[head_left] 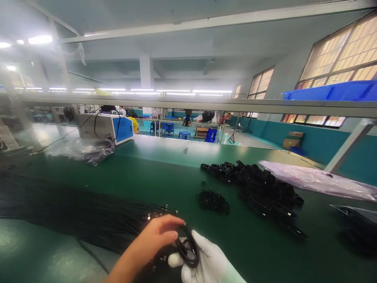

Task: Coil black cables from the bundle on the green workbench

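A black cable wound into a small oval coil is held low in the head view, just right of centre. My right hand, in a white glove, holds the coil from below and from the right. My bare left hand reaches in from the left, its thumb and fingertips closed at the coil's upper left edge. Beneath and left of it lies a wide bundle of long black cables, with small metal plugs at the near end. A small heap of thin black ties or loops lies beyond my hands.
Many coiled black cables form a pile on the green table at right. Pinkish plastic wrap lies behind it. A grey-and-blue machine and clear plastic bags stand at back left. Overhead, a shelf rail supports a blue bin.
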The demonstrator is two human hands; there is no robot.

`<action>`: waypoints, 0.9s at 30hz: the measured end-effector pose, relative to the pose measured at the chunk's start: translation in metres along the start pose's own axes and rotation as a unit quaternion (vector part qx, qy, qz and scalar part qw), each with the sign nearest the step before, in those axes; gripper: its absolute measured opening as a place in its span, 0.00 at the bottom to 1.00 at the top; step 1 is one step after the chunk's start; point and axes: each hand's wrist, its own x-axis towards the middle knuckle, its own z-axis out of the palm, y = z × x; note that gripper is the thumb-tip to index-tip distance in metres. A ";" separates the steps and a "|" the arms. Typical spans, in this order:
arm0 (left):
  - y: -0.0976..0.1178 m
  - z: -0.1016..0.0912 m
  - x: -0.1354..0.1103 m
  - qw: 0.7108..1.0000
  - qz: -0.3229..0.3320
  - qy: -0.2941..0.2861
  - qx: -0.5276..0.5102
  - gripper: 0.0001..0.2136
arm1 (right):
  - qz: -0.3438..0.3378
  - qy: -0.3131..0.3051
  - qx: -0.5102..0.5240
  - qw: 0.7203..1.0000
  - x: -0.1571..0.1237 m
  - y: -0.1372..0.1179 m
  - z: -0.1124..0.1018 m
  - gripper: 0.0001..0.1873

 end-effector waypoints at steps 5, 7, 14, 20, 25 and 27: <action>-0.007 0.002 -0.001 1.000 0.000 0.005 -0.020 0.15 | -0.013 0.003 -0.013 1.000 0.000 0.000 -0.003 0.31; -0.004 0.008 -0.001 0.997 0.014 0.072 0.035 0.13 | -0.030 -0.009 -0.007 0.999 -0.004 -0.001 0.000 0.27; 0.004 0.030 -0.016 0.960 0.060 0.176 0.211 0.05 | -0.075 -0.016 -0.037 0.996 -0.010 -0.005 0.021 0.17; -0.018 0.044 -0.013 0.963 0.056 0.128 0.232 0.04 | -0.151 0.051 -0.328 0.931 -0.018 -0.009 0.032 0.13; -0.021 0.019 0.002 0.987 -0.049 0.151 0.001 0.12 | -0.080 0.142 -0.537 0.828 -0.030 -0.019 0.029 0.06; -0.018 0.009 0.015 0.981 -0.054 0.185 0.023 0.14 | -0.055 0.103 -0.504 0.856 -0.032 -0.021 0.028 0.06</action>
